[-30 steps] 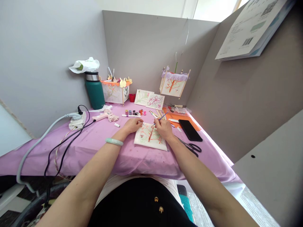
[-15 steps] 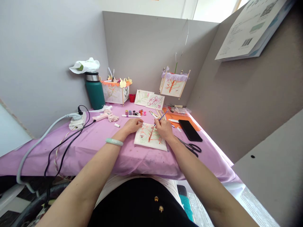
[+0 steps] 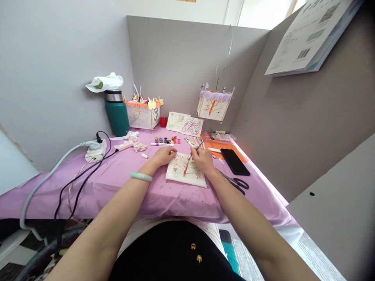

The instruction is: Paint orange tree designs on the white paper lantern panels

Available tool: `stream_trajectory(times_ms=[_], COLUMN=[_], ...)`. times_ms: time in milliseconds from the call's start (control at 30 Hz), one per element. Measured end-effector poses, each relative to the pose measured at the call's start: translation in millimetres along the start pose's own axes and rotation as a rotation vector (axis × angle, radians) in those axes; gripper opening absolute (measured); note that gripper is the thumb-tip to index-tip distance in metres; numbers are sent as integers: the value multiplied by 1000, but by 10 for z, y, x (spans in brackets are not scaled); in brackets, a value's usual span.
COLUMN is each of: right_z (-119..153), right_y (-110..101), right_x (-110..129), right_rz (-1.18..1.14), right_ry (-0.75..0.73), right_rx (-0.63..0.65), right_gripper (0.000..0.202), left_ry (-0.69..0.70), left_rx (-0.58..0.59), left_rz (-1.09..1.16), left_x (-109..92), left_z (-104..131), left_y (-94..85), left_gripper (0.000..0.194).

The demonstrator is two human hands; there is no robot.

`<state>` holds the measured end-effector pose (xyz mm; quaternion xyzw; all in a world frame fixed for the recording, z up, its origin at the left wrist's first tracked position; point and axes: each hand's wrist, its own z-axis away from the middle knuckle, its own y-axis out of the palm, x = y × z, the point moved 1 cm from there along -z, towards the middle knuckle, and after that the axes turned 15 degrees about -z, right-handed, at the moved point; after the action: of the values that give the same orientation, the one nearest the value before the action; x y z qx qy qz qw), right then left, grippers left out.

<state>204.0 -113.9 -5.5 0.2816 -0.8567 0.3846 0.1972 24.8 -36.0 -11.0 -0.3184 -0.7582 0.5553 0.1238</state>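
A white panel (image 3: 186, 178), painted with an orange-brown tree and green foliage, lies near the front of the table. My right hand (image 3: 203, 159) is closed around a thin blue-handled paintbrush (image 3: 201, 143). The brush tip points down at the upper part of the tree. At the panel's upper left corner rests my left hand (image 3: 164, 156), its fingers curled and drawn together. Whatever its fingertips hold is too small to make out. A white marker cap (image 3: 144, 155) lies to the left of this hand.
Small paint pots (image 3: 166, 139) and a purple marker (image 3: 162, 144) lie beyond my hands. To the right are black scissors (image 3: 238, 182) and a phone (image 3: 235, 162). A green bottle (image 3: 117, 115) and a power strip (image 3: 96, 150) with cables stand left. A decorated lantern (image 3: 215, 104) hangs behind.
The view has shifted very slightly. Both hands, the paintbrush and the panel stay in nearly the same places.
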Motion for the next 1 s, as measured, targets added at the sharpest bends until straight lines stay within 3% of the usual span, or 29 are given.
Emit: stream_trajectory(times_ms=[300, 567, 1000], right_z=[-9, -2, 18], right_y=[-10, -4, 2], right_x=[-3, 25, 70], right_rz=[55, 45, -127], right_ry=[3, 33, -58], right_rx=[-59, 3, 119], right_gripper=[35, 34, 35], left_ry=[-13, -32, -19], left_rx=[8, 22, 8], left_rz=[-6, -5, -3], left_x=[22, -16, 1], left_z=[-2, 17, 11], left_y=[10, -26, -5], left_gripper=[34, 33, 34])
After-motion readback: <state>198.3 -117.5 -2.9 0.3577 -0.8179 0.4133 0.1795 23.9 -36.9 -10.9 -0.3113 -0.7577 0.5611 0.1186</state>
